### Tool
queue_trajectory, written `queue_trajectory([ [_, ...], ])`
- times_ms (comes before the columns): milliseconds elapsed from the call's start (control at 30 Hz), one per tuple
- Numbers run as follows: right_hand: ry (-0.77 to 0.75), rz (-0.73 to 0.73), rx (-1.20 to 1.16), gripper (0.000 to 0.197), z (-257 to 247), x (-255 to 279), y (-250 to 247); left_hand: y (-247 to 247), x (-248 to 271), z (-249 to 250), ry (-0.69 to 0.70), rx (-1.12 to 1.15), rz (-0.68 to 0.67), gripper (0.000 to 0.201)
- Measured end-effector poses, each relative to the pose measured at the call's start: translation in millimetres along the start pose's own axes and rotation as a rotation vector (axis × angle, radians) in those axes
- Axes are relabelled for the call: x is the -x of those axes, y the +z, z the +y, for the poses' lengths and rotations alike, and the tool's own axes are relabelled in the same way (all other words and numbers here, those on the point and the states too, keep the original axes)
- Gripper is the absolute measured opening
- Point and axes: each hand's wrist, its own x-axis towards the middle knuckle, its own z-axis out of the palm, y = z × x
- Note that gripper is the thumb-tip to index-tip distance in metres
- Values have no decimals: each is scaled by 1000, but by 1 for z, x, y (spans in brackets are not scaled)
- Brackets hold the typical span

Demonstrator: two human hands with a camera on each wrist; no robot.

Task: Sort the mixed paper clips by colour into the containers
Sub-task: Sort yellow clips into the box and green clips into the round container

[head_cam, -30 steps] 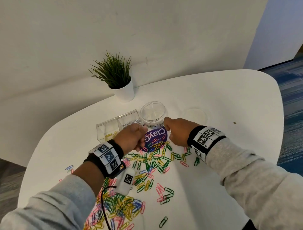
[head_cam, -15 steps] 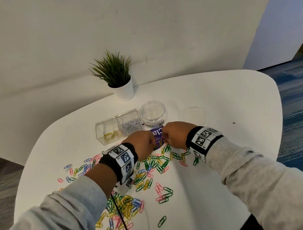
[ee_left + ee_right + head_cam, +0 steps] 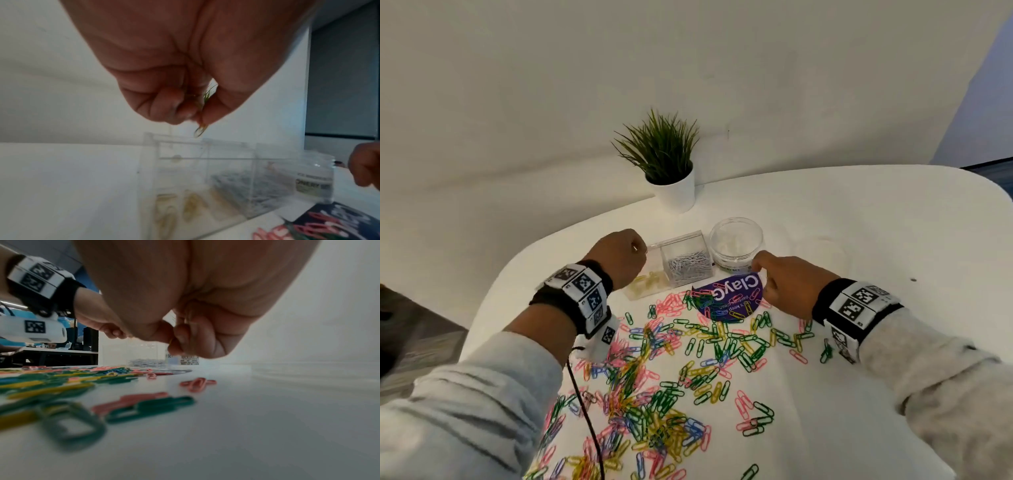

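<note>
Left hand over the yellow bin, ready to drop a clip.

My left hand [image 3: 185, 81] is curled, thumb and fingertip pinching a yellow paper clip [image 3: 199, 131] just above the left compartment of the clear plastic two-compartment box [image 3: 681, 263], the one already holding yellow clips; held there so it should fall straight in. The neighbouring compartment holds silver clips. My right hand [image 3: 195, 331] sits low over the white desk [image 3: 859, 394] near the purple round lid [image 3: 726, 301], fingers curled, seemingly pinching something yellow, too blurred to be sure. The clear round jar [image 3: 736, 245] stands behind. The mixed coloured paper clips [image 3: 671, 377] lie mostly unsorted.
</note>
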Motion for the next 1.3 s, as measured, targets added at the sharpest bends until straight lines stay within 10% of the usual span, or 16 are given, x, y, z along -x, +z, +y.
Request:
queue_trajectory([
  [233, -136, 99, 62, 24, -37, -23, -14, -7, -2, -17, 111, -51, -78, 33],
  [567, -269, 3, 149, 44, -159, -111, -4, -13, 35, -38, 37, 92, 159, 16],
  [967, -59, -147, 215, 19, -31, 5, -17, 40, 87, 16, 453, -85, -160, 24],
  [1300, -106, -120, 248, 19, -24, 3, 4, 78, 78, 45, 542, -153, -169, 29],
])
